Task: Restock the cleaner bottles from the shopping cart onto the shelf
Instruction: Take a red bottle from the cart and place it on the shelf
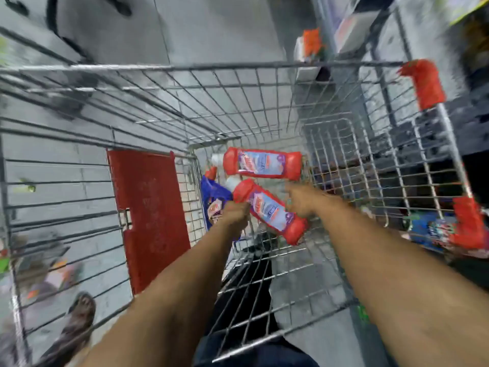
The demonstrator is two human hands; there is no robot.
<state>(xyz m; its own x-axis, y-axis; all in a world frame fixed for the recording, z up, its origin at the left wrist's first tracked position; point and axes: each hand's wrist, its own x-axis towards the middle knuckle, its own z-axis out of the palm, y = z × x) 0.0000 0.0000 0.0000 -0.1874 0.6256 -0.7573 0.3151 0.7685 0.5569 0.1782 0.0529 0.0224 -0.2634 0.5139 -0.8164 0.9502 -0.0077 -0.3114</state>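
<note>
Both bare arms reach down into the wire shopping cart (264,107), seen from above. Two red cleaner bottles lie on their sides near the cart's far end. The far red bottle (262,163) lies crosswise, its white cap pointing toward the red flap (148,215) that hangs inside the cart's left side. The near red bottle (270,210) lies slantwise just below the far one, white cap toward the far bottle. A blue bottle (213,197) sits between the near red bottle and the red flap, partly hidden.

The left hand (235,214) touches the near red bottle's upper left shoulder, fingers curled together, though blur hides whether they truly clamp it. The right hand (300,201) sits against the same bottle's right edge; whether its fingers are apart or together cannot be told. The shelf (423,144) stands beyond the cart's right side, blurred and dark.
</note>
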